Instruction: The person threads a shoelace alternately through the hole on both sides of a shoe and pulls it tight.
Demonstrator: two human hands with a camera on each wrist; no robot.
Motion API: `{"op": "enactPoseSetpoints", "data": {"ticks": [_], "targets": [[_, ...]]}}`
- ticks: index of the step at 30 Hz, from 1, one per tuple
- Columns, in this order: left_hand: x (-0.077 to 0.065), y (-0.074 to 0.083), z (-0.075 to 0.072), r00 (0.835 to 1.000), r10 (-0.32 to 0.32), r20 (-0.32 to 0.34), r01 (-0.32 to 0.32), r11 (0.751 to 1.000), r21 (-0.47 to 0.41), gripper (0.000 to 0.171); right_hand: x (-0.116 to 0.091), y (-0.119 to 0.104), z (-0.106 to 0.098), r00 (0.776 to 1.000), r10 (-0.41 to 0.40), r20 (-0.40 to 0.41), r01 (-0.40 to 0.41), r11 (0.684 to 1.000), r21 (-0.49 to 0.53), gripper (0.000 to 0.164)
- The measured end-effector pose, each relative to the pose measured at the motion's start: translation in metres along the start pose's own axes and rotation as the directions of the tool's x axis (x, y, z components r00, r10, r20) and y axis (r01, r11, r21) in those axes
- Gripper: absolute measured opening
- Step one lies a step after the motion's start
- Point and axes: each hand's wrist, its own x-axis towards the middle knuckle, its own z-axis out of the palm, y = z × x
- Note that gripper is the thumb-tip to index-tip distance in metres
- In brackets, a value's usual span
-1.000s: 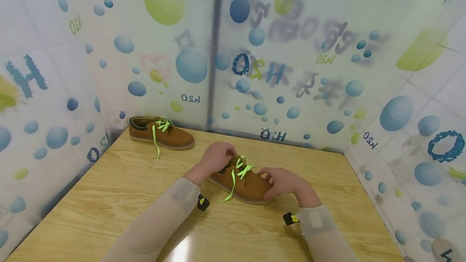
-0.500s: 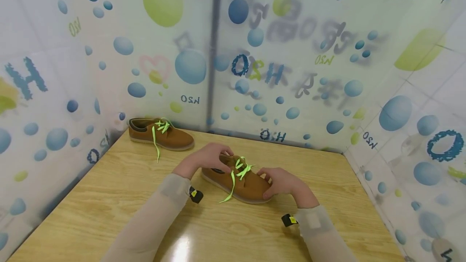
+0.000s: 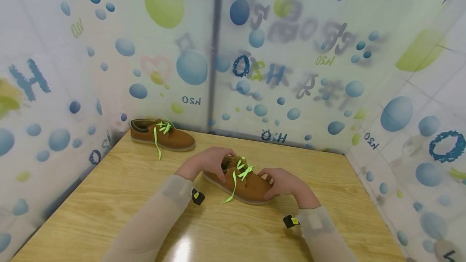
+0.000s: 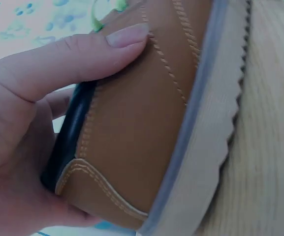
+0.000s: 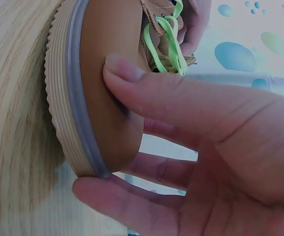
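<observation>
A brown shoe (image 3: 253, 187) with bright green laces (image 3: 244, 170) lies on the wooden table, its toe toward the right. My left hand (image 3: 209, 161) grips the heel end, the thumb on the near side; the left wrist view shows that thumb pressed on the brown upper (image 4: 132, 118) beside the dark collar. At the toe, my right hand (image 3: 285, 182) holds the shoe between thumb and fingers. In the right wrist view, its thumb lies on the toe's side and one finger touches the pale sole (image 5: 68, 98). Part of the heel is hidden behind my left hand.
A matching brown shoe (image 3: 177, 139) with green laces stands at the table's back left. Patterned sheets (image 3: 306, 64) with blue and green dots form walls behind and on both sides. The wooden table (image 3: 233, 233) extends toward me.
My left hand has moved back from the shoe's collar near the laces and opened wider, and its thumb has come down onto the near side. The right hand stays at the toe.
</observation>
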Motion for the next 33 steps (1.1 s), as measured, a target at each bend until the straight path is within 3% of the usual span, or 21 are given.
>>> {"op": "enactPoseSetpoints", "data": {"ticks": [17, 33], "targets": [[-0.013, -0.01, 0.012, 0.997, 0.059, -0.055, -0.052, 0.991, 0.121, 0.092, 0.005, 0.007, 0.001, 0.998, -0.044, -0.035, 0.043, 0.999, -0.008, 0.068], [-0.017, -0.009, 0.012, 0.993, 0.084, -0.084, -0.076, 0.993, 0.092, 0.084, 0.005, 0.004, 0.0, 0.998, -0.047, -0.033, 0.045, 0.998, -0.042, 0.068]]}}
